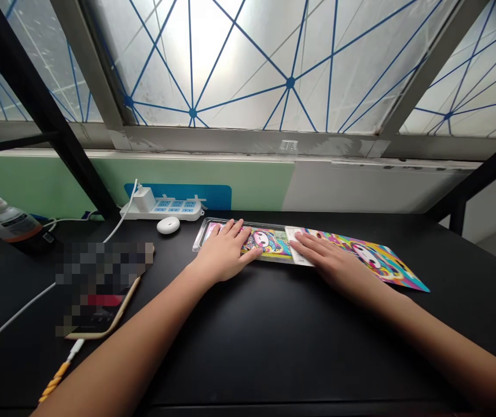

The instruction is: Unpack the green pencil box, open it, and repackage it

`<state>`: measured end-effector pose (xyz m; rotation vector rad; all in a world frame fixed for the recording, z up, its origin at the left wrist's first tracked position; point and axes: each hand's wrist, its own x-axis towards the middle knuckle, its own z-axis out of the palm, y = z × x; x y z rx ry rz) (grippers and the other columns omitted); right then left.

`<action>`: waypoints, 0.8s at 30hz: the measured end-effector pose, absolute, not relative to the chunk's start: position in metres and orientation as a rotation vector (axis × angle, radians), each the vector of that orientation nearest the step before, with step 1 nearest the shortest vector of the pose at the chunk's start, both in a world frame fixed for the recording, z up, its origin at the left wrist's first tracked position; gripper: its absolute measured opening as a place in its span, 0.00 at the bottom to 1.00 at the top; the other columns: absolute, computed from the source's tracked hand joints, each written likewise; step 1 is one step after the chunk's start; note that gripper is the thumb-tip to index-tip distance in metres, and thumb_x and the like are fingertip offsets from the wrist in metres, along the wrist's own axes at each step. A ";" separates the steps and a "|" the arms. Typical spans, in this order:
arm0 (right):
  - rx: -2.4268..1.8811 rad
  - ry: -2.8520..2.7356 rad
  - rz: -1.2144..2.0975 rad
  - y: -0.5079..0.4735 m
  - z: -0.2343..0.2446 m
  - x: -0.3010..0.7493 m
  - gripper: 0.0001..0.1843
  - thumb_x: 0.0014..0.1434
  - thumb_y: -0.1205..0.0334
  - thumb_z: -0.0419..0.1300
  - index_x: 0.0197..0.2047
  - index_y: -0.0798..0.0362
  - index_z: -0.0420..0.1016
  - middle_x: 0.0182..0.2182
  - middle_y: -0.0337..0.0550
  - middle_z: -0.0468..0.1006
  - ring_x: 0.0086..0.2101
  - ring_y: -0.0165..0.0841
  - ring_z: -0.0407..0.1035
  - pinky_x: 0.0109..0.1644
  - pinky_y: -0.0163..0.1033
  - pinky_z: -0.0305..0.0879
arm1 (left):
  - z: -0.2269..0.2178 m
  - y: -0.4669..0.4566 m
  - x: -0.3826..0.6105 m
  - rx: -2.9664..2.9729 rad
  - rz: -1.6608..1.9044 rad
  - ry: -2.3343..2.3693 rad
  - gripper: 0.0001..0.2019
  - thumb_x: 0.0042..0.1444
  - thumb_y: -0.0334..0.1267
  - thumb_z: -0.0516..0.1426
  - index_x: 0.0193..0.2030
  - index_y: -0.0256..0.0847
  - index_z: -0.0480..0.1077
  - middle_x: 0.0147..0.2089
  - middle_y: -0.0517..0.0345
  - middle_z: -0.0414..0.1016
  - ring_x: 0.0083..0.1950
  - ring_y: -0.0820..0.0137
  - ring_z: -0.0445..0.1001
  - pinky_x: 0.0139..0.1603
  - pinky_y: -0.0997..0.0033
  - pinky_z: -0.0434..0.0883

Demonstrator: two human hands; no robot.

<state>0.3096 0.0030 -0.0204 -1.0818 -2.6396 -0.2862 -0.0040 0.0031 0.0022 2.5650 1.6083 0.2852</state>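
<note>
Toward the back of the black table lies a clear plastic tray [198,237] with colourful cartoon-printed packs [267,241] in it. My left hand [226,249] rests flat over the tray's left part, fingers spread and thumb pointing right, covering some of the print. A bright cartoon-printed card [397,267] overlaps the tray's right end and reaches out to the right. Its left end shows a white panel [298,253] with small print. My right hand [332,259] lies palm down on this card, fingers stretched to the left. Neither hand is wrapped round anything.
A white power strip [178,208] with a plugged-in charger stands against the wall, a white earbud case [168,225] before it. To the left are a phone [109,295] on a cable and a bottle [7,223]. Black slanted frame bars [50,116] flank the table [274,347].
</note>
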 end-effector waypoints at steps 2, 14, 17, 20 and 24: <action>-1.160 -2.585 -0.319 -0.003 -0.020 0.339 0.36 0.63 0.76 0.46 0.71 0.41 0.57 0.67 0.44 0.66 0.64 0.42 0.62 0.64 0.55 0.65 | 0.003 0.004 -0.006 2.558 0.296 1.620 0.37 0.67 0.64 0.38 0.72 0.41 0.56 0.77 0.47 0.48 0.76 0.51 0.46 0.71 0.43 0.50; -0.791 -2.763 -0.447 -0.120 -0.001 0.225 0.32 0.61 0.76 0.49 0.67 0.52 0.64 0.60 0.50 0.74 0.54 0.45 0.73 0.58 0.54 0.69 | 0.004 0.005 0.001 2.593 0.492 1.774 0.25 0.67 0.57 0.49 0.57 0.43 0.73 0.67 0.46 0.68 0.68 0.54 0.65 0.61 0.51 0.64; -0.757 -2.857 -0.237 -0.113 -0.014 0.172 0.27 0.67 0.66 0.52 0.68 0.57 0.62 0.64 0.60 0.67 0.60 0.52 0.67 0.60 0.57 0.66 | 0.003 -0.003 0.009 2.617 0.537 1.788 0.24 0.68 0.56 0.48 0.55 0.41 0.74 0.65 0.45 0.71 0.66 0.53 0.67 0.59 0.51 0.65; -0.787 -2.813 0.045 -0.081 -0.013 0.144 0.25 0.67 0.53 0.57 0.63 0.57 0.68 0.60 0.58 0.73 0.61 0.49 0.65 0.64 0.54 0.62 | 0.002 -0.007 0.015 2.650 0.586 1.773 0.24 0.68 0.55 0.47 0.54 0.40 0.74 0.64 0.44 0.72 0.64 0.53 0.68 0.58 0.52 0.65; -0.791 -2.781 0.218 -0.053 -0.006 0.137 0.17 0.66 0.52 0.59 0.52 0.53 0.76 0.52 0.52 0.79 0.54 0.47 0.71 0.60 0.52 0.65 | 0.002 -0.005 0.015 2.638 0.627 1.752 0.23 0.68 0.54 0.48 0.55 0.41 0.74 0.64 0.44 0.72 0.64 0.54 0.68 0.60 0.50 0.64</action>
